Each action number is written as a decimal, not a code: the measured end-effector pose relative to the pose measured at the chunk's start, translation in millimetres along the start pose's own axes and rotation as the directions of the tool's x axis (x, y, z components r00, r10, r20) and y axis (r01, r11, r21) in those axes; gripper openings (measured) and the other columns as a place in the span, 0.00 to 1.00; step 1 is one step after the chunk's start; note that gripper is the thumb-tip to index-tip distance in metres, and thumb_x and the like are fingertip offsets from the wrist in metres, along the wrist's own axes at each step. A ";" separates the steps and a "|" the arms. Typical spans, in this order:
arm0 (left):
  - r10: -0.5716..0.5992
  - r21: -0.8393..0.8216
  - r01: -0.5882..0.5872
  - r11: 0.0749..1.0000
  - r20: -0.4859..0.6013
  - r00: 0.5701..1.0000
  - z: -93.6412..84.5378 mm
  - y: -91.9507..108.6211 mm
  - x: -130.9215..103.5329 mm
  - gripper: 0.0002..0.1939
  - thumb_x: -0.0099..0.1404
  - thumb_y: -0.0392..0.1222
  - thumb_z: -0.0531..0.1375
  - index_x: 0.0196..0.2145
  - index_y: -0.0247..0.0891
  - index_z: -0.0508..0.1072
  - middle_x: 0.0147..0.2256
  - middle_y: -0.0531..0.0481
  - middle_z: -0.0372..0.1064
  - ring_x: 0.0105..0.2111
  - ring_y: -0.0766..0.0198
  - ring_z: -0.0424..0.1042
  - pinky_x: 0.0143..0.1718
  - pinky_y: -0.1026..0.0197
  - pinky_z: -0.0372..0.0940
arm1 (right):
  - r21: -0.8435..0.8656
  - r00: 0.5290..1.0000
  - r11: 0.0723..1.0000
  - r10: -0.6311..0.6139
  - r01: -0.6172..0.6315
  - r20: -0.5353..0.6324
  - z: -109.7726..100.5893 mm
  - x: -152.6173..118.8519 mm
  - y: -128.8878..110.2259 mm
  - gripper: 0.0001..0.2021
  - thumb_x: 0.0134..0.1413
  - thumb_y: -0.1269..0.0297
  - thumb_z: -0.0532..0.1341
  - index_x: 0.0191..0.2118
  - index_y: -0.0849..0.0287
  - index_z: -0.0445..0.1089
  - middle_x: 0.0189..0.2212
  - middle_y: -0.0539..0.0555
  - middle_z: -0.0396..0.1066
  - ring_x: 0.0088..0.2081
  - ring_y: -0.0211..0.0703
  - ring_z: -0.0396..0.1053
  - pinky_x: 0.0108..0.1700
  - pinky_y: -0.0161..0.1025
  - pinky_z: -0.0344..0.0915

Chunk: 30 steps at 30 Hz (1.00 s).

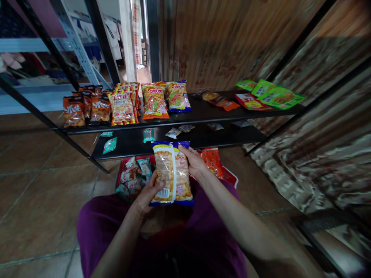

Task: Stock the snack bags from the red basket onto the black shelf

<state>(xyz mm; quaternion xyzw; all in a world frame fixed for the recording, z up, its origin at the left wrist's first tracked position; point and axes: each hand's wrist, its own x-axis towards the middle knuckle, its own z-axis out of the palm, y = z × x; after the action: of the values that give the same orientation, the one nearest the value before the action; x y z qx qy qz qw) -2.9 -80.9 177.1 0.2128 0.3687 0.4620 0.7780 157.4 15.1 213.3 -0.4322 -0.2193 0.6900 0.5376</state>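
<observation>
Between my hands is a snack bag (173,173) with blue top and bottom edges, its printed back and barcode facing me. My left hand (149,192) grips its lower left side, the thumb lying over the front. At the upper right corner my right hand (193,160) pinches the bag. Beyond it, an orange-edged snack bag (154,102) and a blue-edged snack bag (178,97) stand side by side on the black upper shelf (203,119). Below my left hand's side, a red basket (118,175) holds several small snack packets (130,172).
Dark orange-and-black bags (74,112) and yellow-red bags (123,108) stand at the shelf's left. Green packets (274,94) lie at its right. Small packets (173,133) rest on the lower shelf (130,143). An orange packet (211,160) sits behind my right wrist.
</observation>
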 end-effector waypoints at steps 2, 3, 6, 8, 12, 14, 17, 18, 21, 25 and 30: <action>0.009 0.040 -0.008 0.999 -0.013 1.000 -0.5 0.3 -1.1 0.39 0.41 0.44 0.71 0.52 0.48 0.66 0.45 0.46 0.73 0.46 0.50 0.72 0.47 0.49 0.66 | 0.018 0.998 1.000 -0.011 0.012 -0.060 1.2 2.9 1.9 0.14 0.32 0.65 0.72 0.25 0.57 0.66 0.20 0.48 0.75 0.27 0.44 0.74 0.32 0.41 0.72; 0.013 0.061 -0.011 0.998 -0.037 0.999 -0.6 0.5 -1.5 0.39 0.40 0.44 0.71 0.52 0.48 0.66 0.44 0.46 0.73 0.46 0.49 0.72 0.47 0.49 0.66 | 0.022 0.997 1.000 -0.016 0.018 -0.072 2.2 3.8 2.2 0.14 0.31 0.66 0.72 0.25 0.57 0.66 0.20 0.48 0.74 0.26 0.44 0.74 0.32 0.41 0.72; 0.066 0.128 -0.047 0.991 -0.148 0.987 -0.6 1.7 -1.6 0.35 0.40 0.46 0.71 0.48 0.45 0.70 0.43 0.46 0.73 0.46 0.50 0.71 0.46 0.51 0.66 | 0.016 0.998 0.999 -0.027 0.028 -0.048 6.1 3.9 1.4 0.15 0.30 0.66 0.73 0.25 0.58 0.67 0.20 0.48 0.74 0.27 0.45 0.74 0.33 0.41 0.72; 0.109 0.180 -0.077 0.981 -0.171 0.979 -0.2 3.2 -0.4 0.30 0.42 0.49 0.70 0.45 0.44 0.72 0.44 0.45 0.73 0.47 0.51 0.71 0.46 0.53 0.66 | 0.003 0.999 0.999 -0.036 0.036 -0.024 9.1 2.6 0.7 0.15 0.30 0.66 0.73 0.26 0.58 0.67 0.20 0.48 0.74 0.28 0.45 0.74 0.34 0.42 0.72; 0.196 0.310 -0.164 0.937 -0.075 0.978 0.1 4.8 3.6 0.28 0.46 0.52 0.67 0.45 0.42 0.71 0.46 0.45 0.72 0.45 0.54 0.71 0.46 0.54 0.66 | -0.004 0.999 0.999 -0.047 0.046 -0.024 14.1 0.2 0.7 0.15 0.31 0.64 0.73 0.25 0.58 0.67 0.19 0.48 0.74 0.27 0.45 0.74 0.34 0.42 0.72; 0.200 0.360 -0.161 0.919 -0.075 0.977 -0.2 2.8 4.7 0.29 0.47 0.52 0.67 0.46 0.40 0.70 0.45 0.44 0.73 0.44 0.54 0.72 0.46 0.53 0.66 | 0.003 0.997 0.999 -0.050 0.051 -0.050 15.5 -0.2 1.0 0.14 0.30 0.64 0.73 0.25 0.58 0.67 0.18 0.47 0.73 0.26 0.44 0.73 0.33 0.41 0.72; 0.202 0.395 -0.134 0.909 -0.136 0.970 -0.3 -4.2 3.5 0.29 0.49 0.51 0.66 0.47 0.37 0.69 0.43 0.42 0.74 0.43 0.52 0.73 0.46 0.52 0.66 | 0.034 0.995 0.997 -0.067 0.069 -0.069 16.5 -0.2 1.5 0.14 0.30 0.64 0.73 0.25 0.58 0.68 0.18 0.47 0.73 0.26 0.43 0.73 0.32 0.40 0.72; 0.219 0.395 -0.145 0.907 -0.148 0.965 -0.1 -7.1 2.7 0.29 0.50 0.51 0.66 0.48 0.36 0.69 0.43 0.42 0.74 0.43 0.52 0.72 0.46 0.51 0.66 | 0.046 0.995 0.996 -0.070 0.073 -0.064 16.5 -0.2 1.8 0.15 0.29 0.64 0.73 0.25 0.59 0.68 0.18 0.47 0.73 0.26 0.43 0.73 0.32 0.39 0.72; 0.243 0.375 -0.174 0.910 -0.147 0.959 -0.1 -14.5 0.6 0.28 0.53 0.51 0.64 0.49 0.35 0.68 0.43 0.41 0.73 0.43 0.53 0.73 0.46 0.52 0.66 | 0.061 0.997 0.996 -0.066 0.069 -0.052 16.6 0.3 3.6 0.14 0.30 0.64 0.72 0.25 0.59 0.68 0.19 0.48 0.73 0.26 0.44 0.74 0.31 0.38 0.71; 0.215 0.336 -0.145 0.931 -0.181 0.960 -3.6 -16.6 0.5 0.30 0.52 0.52 0.64 0.50 0.36 0.67 0.44 0.43 0.73 0.41 0.53 0.74 0.44 0.53 0.68 | 0.041 0.995 0.997 -0.066 0.069 -0.069 16.4 3.5 6.9 0.13 0.34 0.63 0.71 0.25 0.59 0.68 0.18 0.48 0.73 0.26 0.43 0.73 0.31 0.38 0.71; 0.217 0.327 -0.137 0.935 -0.223 0.950 -9.5 -10.3 -0.6 0.27 0.50 0.51 0.66 0.46 0.34 0.71 0.41 0.43 0.75 0.40 0.53 0.74 0.43 0.53 0.68 | 0.002 0.998 0.999 -0.048 0.048 0.050 12.8 6.0 8.7 0.13 0.39 0.57 0.69 0.27 0.58 0.67 0.24 0.49 0.75 0.32 0.43 0.74 0.35 0.38 0.70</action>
<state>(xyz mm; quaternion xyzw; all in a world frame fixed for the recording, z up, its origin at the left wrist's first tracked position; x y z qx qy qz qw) -4.6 -86.4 164.3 0.3027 0.5122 0.4913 0.6362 141.7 19.9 211.3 -0.4093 -0.2428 0.6876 0.5483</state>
